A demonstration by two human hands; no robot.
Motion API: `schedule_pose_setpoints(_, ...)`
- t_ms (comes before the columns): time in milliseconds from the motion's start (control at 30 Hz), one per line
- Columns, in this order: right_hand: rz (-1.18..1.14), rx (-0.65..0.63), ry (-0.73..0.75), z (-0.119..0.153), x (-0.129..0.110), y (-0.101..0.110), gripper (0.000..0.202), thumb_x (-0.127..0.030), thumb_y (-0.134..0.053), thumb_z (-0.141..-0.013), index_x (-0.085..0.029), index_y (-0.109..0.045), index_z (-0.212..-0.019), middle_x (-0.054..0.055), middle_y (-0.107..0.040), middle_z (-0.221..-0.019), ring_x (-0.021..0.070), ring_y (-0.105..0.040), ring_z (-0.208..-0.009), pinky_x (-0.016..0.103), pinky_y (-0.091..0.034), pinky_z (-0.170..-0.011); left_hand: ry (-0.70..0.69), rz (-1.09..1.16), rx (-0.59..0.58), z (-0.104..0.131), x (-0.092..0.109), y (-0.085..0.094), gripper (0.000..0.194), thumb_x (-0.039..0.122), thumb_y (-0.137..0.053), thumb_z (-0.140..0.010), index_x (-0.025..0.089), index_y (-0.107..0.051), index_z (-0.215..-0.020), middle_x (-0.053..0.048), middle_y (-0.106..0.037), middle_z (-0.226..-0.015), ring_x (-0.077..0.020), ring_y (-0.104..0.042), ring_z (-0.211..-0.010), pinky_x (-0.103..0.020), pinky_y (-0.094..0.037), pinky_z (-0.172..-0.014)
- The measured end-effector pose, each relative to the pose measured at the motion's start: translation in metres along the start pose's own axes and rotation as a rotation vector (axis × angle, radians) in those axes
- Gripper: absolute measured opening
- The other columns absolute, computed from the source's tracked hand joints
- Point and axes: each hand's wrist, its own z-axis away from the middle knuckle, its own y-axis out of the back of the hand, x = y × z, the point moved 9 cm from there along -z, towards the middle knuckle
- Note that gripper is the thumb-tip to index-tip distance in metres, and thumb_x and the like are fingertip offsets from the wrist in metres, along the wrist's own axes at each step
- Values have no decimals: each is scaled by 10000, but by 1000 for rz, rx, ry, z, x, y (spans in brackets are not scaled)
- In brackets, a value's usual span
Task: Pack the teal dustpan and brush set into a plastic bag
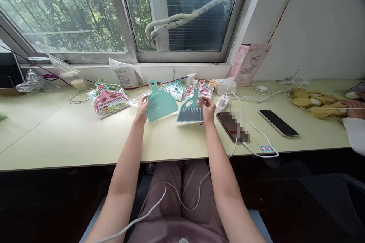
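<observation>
My left hand (142, 108) grips a teal dustpan (161, 103) by its left side, with the handle pointing away from me. In my right hand (208, 110) is a small brush (191, 107) in a darker teal, held at its right side, its dark bristles with pale tips facing me. Dustpan and brush are held side by side above the table, close to each other. Just behind them lie a bagged teal set (174, 89) and a bagged pink set (199, 90). Further left, a pink brush-and-dustpan set (110, 97) rests in clear wrapping.
Right of my hand are a white charger (222, 103), a phone with a cable (232, 126) and a second phone (278, 123). A pink box (249, 64) stands by the wall. At far right, another person's hand (356, 108) is near yellowish round items (316, 101). A white cable crosses my lap.
</observation>
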Motion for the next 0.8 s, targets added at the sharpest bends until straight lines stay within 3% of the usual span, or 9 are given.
schedule_pose_setpoints(100, -118, 0, 59, 14, -22, -12, 288, -418, -615, -798, -205, -645, -990, 48, -668, -939, 158, -617, -825, 296, -524, -773, -51, -13, -168, 15, 7, -29, 497, 486, -676, -792, 228, -550, -1197, -55, -689, -979, -193, -668, -844, -289, -535, -711)
schedule_pose_setpoints(267, -63, -196, 150, 46, -44, -52, 228, -403, -591, -844, -214, -656, -956, 46, -677, -905, 173, -635, -815, 300, -522, -754, -106, -81, -406, 51, 17, -78, 547, 553, -627, -816, 198, -585, -1230, -83, -685, -1106, -245, -645, -1004, -331, -522, -832)
schedule_pose_setpoints(400, 171, -76, 309, 55, -54, -48, 235, -346, -488, -926, -201, -655, -1006, 75, -689, -1000, 201, -621, -936, 356, -475, -893, -213, -173, -622, 77, 26, -110, 550, 485, -678, -804, 196, -607, -1267, -99, -624, -1275, -295, -560, -1190, -367, -465, -967)
schedule_pose_setpoints(500, 457, 53, 378, 53, -60, -36, 245, -337, -462, -954, -199, -657, -1010, 93, -682, -1030, 232, -589, -1023, 428, -396, -986, -211, -224, -731, 87, 21, -124, 652, 451, -741, -753, 221, -556, -1334, -109, -568, -1359, -328, -529, -1229, -394, -473, -955)
schedule_pose_setpoints(600, 645, 172, 392, 48, -65, -23, 202, -356, -532, -925, -221, -661, -1003, 108, -635, -1172, 260, -534, -1142, 458, -330, -1032, -226, -229, -754, 89, 15, -132, 659, 460, -716, -775, 217, -529, -1358, -113, -535, -1401, -334, -487, -1277, -409, -447, -991)
schedule_pose_setpoints(667, 655, 199, 359, 43, -62, -18, 257, -361, -557, -906, -226, -627, -1113, 116, -583, -1281, 263, -497, -1217, 446, -324, -1040, -259, -219, -721, 89, 14, -132, 603, 466, -663, -820, 213, -534, -1351, -105, -525, -1414, -322, -455, -1310, -409, -412, -1035)
schedule_pose_setpoints(733, 590, 140, 248, 36, -50, -18, 340, -377, -555, -899, -221, -593, -1199, 114, -609, -1259, 256, -533, -1184, 414, -371, -999, -276, -227, -687, 87, 13, -131, 571, 468, -635, -840, 210, -542, -1341, -100, -534, -1405, -314, -452, -1314, -407, -403, -1045)
schedule_pose_setpoints(800, 491, 51, 80, 29, -30, -19, 339, -413, -557, -886, -226, -632, -1158, 88, -681, -1136, 247, -605, -1056, 373, -435, -908, -280, -253, -670, 87, 12, -131, 564, 468, -632, -841, 206, -546, -1332, -98, -553, -1383, -310, -473, -1292, -404, -408, -1037)
